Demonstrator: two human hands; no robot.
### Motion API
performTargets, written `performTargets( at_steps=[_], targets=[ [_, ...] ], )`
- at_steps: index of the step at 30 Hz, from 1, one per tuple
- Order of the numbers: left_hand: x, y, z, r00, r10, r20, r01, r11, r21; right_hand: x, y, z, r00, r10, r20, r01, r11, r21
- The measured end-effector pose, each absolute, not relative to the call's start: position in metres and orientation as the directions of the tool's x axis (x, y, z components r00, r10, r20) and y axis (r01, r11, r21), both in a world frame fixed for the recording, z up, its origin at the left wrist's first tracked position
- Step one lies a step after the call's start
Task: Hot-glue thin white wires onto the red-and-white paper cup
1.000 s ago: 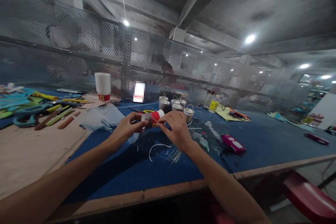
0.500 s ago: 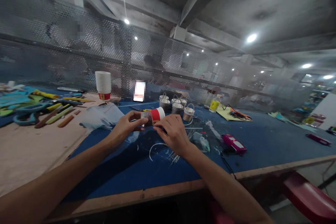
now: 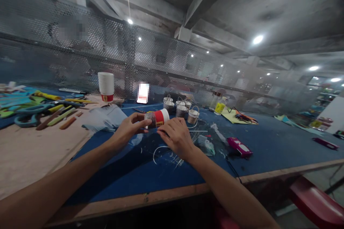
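Note:
A red and white paper cup [image 3: 160,117], its lower part covered in something dark grey-brown, lies on its side in the air above the blue tabletop. My left hand [image 3: 133,126] is closed around the covered bottom end, thumb on the near side. At the rim end, my right hand [image 3: 176,135] has its fingers curled against the cup's near side, and its fingertips are partly hidden. Just behind stand several small grey cups with wire handles, such as a bucket-like cup [image 3: 193,115]. Thin wires [image 3: 178,160] lie under my right hand.
A stack of paper cups [image 3: 106,86] stands at the back left, near a crumpled whitish cloth or sheet [image 3: 103,118]. Scissors [image 3: 29,117] and several tools lie far left. On the right are a magenta device [image 3: 239,147], a yellow-labelled bottle [image 3: 220,106] and a red stool [image 3: 318,200].
The cup has turned slightly in my hands, so more of its yellow printed mark shows beside my right fingers. Both hands stay in nearly the same place.

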State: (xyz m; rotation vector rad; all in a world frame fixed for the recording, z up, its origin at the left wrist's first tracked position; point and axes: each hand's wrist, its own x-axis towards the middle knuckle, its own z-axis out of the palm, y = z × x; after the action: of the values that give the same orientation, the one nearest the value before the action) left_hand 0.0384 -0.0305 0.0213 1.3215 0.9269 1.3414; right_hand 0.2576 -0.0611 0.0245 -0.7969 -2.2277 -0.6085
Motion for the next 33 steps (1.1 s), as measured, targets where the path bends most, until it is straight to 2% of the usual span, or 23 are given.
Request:
performTargets(
  at_steps=[33],
  targets=[
    [0.0386, -0.0315, 0.0192, 0.137, 0.979, 0.153, -0.23, -0.119, 0.966, 0.2577, -0.0578, 0.0199, -0.633, 0.377, 0.676, 0.693, 0.665, 0.278]
  ],
)
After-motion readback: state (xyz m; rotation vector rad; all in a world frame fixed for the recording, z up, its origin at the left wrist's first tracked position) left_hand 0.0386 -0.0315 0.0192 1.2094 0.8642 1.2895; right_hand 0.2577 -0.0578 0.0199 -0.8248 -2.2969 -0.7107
